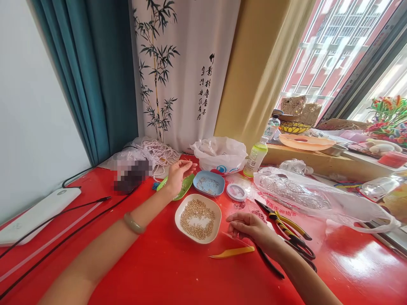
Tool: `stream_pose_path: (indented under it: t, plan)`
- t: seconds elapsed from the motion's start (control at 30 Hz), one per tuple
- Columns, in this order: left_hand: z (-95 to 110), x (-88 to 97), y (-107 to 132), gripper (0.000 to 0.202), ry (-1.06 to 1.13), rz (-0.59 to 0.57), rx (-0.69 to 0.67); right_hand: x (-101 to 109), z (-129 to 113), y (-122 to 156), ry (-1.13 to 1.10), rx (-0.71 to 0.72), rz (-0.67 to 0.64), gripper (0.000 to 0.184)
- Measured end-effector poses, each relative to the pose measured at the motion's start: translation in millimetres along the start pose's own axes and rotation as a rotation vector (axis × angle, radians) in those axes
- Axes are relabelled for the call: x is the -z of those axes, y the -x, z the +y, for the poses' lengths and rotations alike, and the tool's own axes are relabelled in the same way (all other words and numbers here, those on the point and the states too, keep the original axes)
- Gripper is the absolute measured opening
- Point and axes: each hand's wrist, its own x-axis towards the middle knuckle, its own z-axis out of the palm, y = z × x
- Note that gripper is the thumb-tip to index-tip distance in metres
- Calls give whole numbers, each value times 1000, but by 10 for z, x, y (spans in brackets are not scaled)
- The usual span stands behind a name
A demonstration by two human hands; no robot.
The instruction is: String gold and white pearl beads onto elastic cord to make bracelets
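Tweezers (237, 252) on worktop (152, 271). Right hand (249, 228) curled, apparently pinching fine thread (237, 238). Many gold beads (195, 207) loose in dish (218, 214), centre bare — work looks under way, no finished piece in hand. Left hand (178, 174) pinched over green tray (187, 182) — hold too fine to tell.

1. We saw a smooth, glossy red tabletop (159, 271).
2. We found shiny, metallic-looking gold beads (195, 206) in a smooth, plastic-looking white dish (216, 219).
3. We noticed yellow-coated tweezers (238, 251) with bare metal tips.
4. We saw a polished, stone-like bangle (134, 223).
5. We noted a matt teal cloth curtain (79, 76).
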Motion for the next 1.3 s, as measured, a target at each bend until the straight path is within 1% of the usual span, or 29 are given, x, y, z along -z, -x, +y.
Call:
stream_pose_path:
  t: [0.13,0.23,0.3,0.37,0.4,0.47,0.53,0.57,0.6,0.7,0.8,0.87,0.97,1.07,1.1,1.13,1.2,1.3]
  plan:
    - [-40,59,-35,18,-72,-18,74,87,20,-13,298,7,78,24]
    - [-35,45,-9,21,-122,-57,142,185,-15,6,562,53,158,17]
    - [-22,-7,45,23,-156,-109,184,224,-77,16,713,97,260,16]
    - [-7,-89,131,23,-210,-204,221,212,-163,7,758,165,373,18]
    - [1,-136,183,22,-247,-270,237,182,-211,-8,732,205,407,19]
    - [18,-234,299,20,-319,-385,237,82,-305,-57,607,268,397,22]
    - [41,-319,411,19,-374,-472,224,-49,-386,-121,411,320,316,27]
    - [56,-353,460,18,-408,-509,210,-114,-418,-153,335,322,267,30]
    - [72,-380,501,17,-439,-536,186,-173,-444,-181,271,324,245,30]
    - [120,-424,573,15,-518,-559,124,-283,-482,-228,153,311,236,25]
    - [156,-432,583,14,-526,-580,144,-291,-470,-225,113,299,240,24]
    - [169,-422,564,14,-532,-580,149,-269,-445,-209,131,289,245,22]
    - [165,-358,493,13,-580,-526,92,-235,-389,-179,235,261,268,15]
    - [106,-215,393,14,-671,-472,45,-216,-314,-146,304,226,264,11]
    - [72,-156,365,13,-732,-483,44,-212,-288,-138,298,217,257,11]
    - [33,-96,344,11,-813,-518,59,-209,-265,-132,282,210,251,11]
    - [-49,13,332,9,-1006,-618,81,-203,-228,-125,239,199,242,12]
    - [-140,111,379,11,-1233,-711,37,-186,-207,-125,196,191,244,13]
